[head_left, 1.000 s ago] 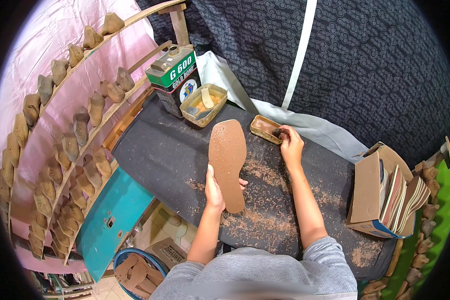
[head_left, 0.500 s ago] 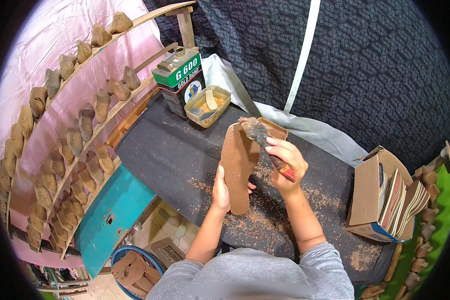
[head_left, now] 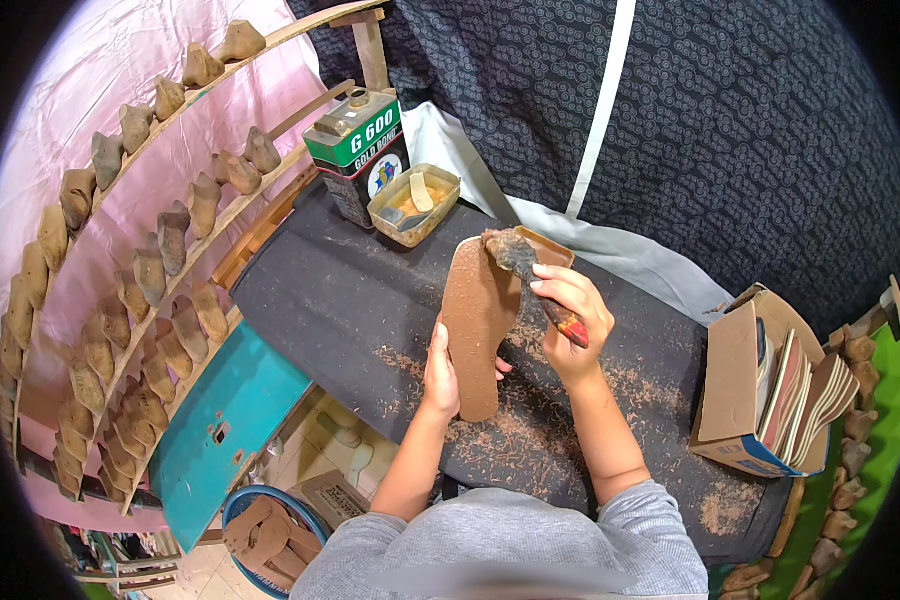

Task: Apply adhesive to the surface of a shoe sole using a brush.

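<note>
And we've got the left hand (head_left: 442, 374) gripping the brown sole (head_left: 476, 325) near its lower end, fingertips showing around the far edge, the sole tilted up over the table (head_left: 315, 290)! Our right hand (head_left: 578, 322) grasps the brush (head_left: 517, 256), bristles right at the sole's top; whether they touch, we can't tell. Shavings (head_left: 515, 435) litter the cloth below. Beyond the brush we spot a small tray (head_left: 553, 248), partly hidden, and farther off, the tub (head_left: 427, 230) just beside the can (head_left: 353, 142).
</note>
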`<state>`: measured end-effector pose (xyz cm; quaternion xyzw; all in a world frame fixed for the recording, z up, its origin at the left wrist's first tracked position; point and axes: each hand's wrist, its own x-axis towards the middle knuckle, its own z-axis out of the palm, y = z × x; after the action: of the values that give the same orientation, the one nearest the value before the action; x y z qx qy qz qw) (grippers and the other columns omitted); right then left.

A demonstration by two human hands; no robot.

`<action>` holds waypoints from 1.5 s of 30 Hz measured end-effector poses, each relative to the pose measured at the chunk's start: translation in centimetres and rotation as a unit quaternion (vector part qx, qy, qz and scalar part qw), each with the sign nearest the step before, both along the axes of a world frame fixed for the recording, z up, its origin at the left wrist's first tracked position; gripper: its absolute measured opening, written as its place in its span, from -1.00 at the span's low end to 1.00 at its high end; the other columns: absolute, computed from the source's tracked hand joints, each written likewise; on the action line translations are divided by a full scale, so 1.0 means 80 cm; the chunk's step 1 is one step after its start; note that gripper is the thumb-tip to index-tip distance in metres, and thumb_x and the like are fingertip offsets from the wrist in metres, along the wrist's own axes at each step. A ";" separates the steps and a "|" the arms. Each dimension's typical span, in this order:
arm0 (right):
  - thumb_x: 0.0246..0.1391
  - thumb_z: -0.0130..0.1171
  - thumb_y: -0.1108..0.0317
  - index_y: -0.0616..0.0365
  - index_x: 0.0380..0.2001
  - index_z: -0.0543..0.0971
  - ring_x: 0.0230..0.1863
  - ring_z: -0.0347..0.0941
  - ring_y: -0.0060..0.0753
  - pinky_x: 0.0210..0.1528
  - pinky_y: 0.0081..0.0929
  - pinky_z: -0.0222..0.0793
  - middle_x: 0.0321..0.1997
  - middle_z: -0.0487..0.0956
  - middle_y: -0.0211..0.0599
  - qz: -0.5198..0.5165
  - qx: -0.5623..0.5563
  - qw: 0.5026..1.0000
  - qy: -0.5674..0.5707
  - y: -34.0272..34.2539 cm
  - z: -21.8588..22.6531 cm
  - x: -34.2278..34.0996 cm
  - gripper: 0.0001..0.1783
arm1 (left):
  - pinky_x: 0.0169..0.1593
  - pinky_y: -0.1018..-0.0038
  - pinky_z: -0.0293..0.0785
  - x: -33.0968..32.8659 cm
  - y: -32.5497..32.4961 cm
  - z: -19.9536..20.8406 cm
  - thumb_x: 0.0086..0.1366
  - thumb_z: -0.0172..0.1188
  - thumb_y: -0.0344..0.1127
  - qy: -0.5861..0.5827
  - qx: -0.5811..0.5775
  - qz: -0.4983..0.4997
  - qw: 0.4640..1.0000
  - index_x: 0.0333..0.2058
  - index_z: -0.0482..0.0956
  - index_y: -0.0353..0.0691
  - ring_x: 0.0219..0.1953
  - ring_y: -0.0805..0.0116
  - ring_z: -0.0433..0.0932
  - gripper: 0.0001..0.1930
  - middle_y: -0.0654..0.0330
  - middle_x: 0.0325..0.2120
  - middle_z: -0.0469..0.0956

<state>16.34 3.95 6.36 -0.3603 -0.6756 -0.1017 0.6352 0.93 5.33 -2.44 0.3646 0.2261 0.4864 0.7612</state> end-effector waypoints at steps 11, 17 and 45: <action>-0.38 0.02 0.70 0.22 -0.36 0.53 -0.19 0.53 -0.15 -0.12 -0.39 0.44 -0.26 0.58 -0.14 -0.006 0.014 1.000 0.016 -0.007 0.001 0.006 -0.63 | -0.48 0.40 0.54 0.000 -0.003 0.007 0.33 -0.49 0.20 0.019 0.003 0.024 1.000 -0.09 0.36 -0.39 -0.52 0.15 0.57 -0.29 -0.04 -0.44 0.54; -0.39 -0.01 0.71 0.23 -0.40 0.52 -0.28 0.54 -0.17 -0.17 -0.39 0.44 -0.32 0.58 -0.14 0.053 -0.028 0.998 0.002 -0.023 -0.014 0.010 -0.65 | -0.49 0.41 0.54 -0.009 0.004 0.006 0.35 -0.47 0.18 -0.003 -0.002 0.010 1.000 -0.02 0.29 -0.32 -0.52 0.19 0.57 -0.36 0.00 -0.39 0.52; -0.23 0.28 0.44 0.18 -0.39 0.59 -0.35 0.54 -0.22 -0.32 -0.43 0.46 -0.26 0.58 -0.18 0.099 -0.048 0.992 -0.053 -0.053 -0.023 -0.020 -0.78 | -0.08 0.34 0.44 0.007 0.000 0.029 0.35 -0.38 0.17 -0.033 -0.040 0.131 0.990 0.07 0.27 -0.25 -0.14 0.25 0.50 -0.38 0.09 -0.09 0.45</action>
<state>14.77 -0.27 4.52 -0.3156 -0.7450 -0.0243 0.5871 1.49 5.29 -0.13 0.2848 0.2665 0.5840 0.7119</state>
